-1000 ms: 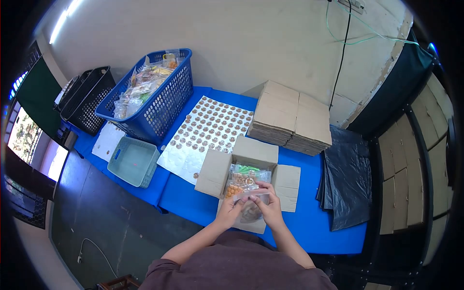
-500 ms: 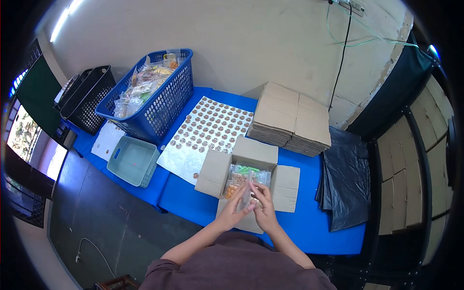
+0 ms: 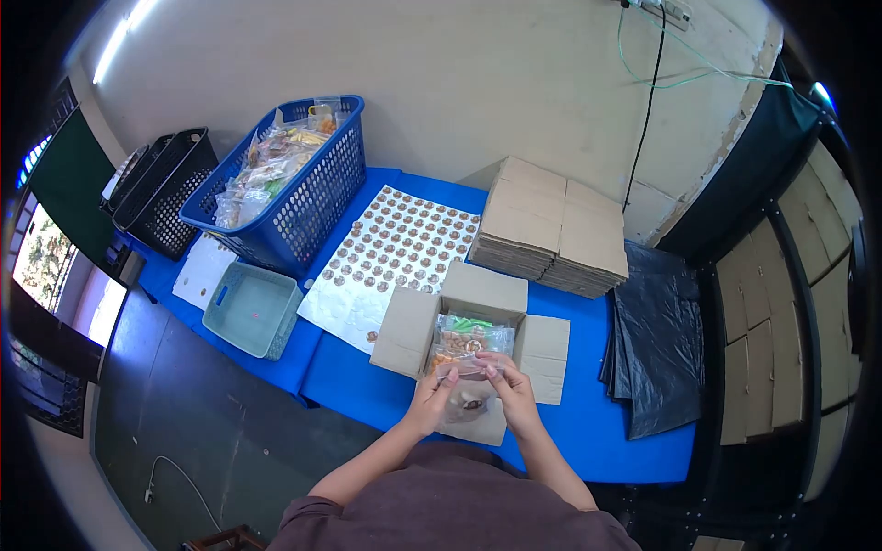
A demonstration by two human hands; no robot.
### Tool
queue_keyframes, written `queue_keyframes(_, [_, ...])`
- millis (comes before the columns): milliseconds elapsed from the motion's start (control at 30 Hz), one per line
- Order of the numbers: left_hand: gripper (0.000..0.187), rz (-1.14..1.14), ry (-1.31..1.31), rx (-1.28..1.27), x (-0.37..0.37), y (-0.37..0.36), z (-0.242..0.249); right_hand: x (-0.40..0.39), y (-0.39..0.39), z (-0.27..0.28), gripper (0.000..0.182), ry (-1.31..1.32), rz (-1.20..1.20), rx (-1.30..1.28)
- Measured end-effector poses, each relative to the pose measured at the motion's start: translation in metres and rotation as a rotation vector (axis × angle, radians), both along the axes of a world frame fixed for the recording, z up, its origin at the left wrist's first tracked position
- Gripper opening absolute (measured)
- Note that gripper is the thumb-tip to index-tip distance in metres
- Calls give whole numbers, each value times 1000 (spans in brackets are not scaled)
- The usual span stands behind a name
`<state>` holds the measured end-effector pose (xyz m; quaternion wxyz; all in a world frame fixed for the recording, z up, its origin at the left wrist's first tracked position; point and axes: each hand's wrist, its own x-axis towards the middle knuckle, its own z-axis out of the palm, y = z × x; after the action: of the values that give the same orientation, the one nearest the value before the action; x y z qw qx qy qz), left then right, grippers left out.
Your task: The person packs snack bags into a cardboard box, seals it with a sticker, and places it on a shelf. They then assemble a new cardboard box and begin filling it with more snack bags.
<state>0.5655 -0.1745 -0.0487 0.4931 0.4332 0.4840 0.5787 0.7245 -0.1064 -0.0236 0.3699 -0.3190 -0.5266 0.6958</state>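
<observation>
Between my two hands, over the near flap of an open cardboard box [image 3: 404, 332], hangs a clear plastic bag [image 3: 467, 400] with something pale and a round brown spot in it. My left hand [image 3: 432, 399] pinches its upper left edge, and my right hand [image 3: 511, 389] pinches the upper right edge. Inside the box lie clear packets [image 3: 473, 332] with green, brown and orange contents. Part of the box's inside is hidden behind my hands and the bag.
A sheet of round brown stickers [image 3: 386, 248] lies behind the box. Left are a pale green tray [image 3: 250, 310], a blue basket [image 3: 299, 207] of packets and black baskets [image 3: 175, 202]. Flattened cartons [image 3: 551, 220] stand behind right; black plastic sheets [image 3: 657, 340] lie right.
The bag was edge-on and upright between my close-set hands; it now hangs spread toward me. My hands have moved slightly apart, holding its upper edge.
</observation>
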Motion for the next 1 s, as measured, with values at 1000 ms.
queue_keyframes(1000, [38, 47, 128, 127, -8, 7, -12, 13, 1, -26, 26, -115, -19, -4])
